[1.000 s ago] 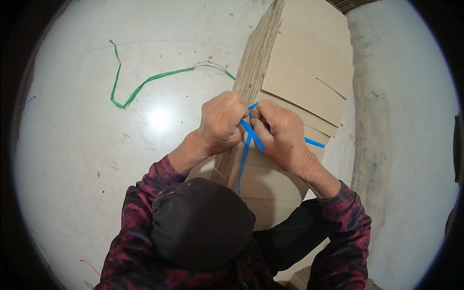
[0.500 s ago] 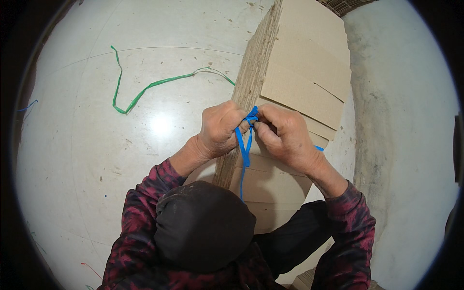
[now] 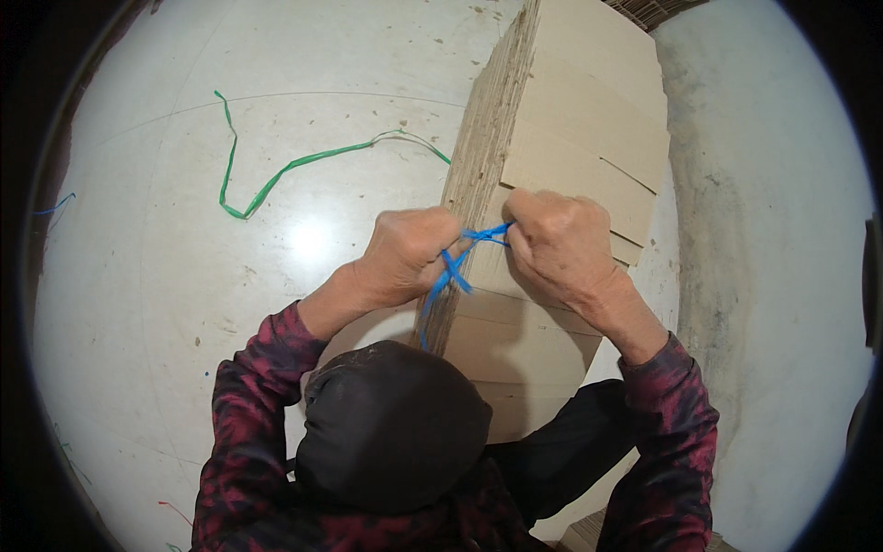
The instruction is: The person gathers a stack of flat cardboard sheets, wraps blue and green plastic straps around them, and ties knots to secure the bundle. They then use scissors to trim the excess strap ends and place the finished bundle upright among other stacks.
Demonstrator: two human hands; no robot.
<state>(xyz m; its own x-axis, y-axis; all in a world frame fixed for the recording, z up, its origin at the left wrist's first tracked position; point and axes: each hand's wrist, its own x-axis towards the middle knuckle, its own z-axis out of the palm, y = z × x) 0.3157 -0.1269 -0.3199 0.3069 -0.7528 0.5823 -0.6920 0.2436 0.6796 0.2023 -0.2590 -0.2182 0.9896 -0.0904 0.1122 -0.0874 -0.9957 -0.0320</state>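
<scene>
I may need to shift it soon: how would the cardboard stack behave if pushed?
The cardboard stack would probably feel heavy, since many layers show along its left side. Its upper sheets might slide over one another, as their edges lie in uneven steps. It seems unlikely to roll, given its flat top face and straight edges.

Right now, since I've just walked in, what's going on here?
A person's left hand and right hand are both clenched on a blue strap, with a short stretch of it between them above a cardboard stack. More of the strap hangs below the left hand. Whether it is knotted, I can't tell. A green strap lies on the floor, left of the stack.
</scene>
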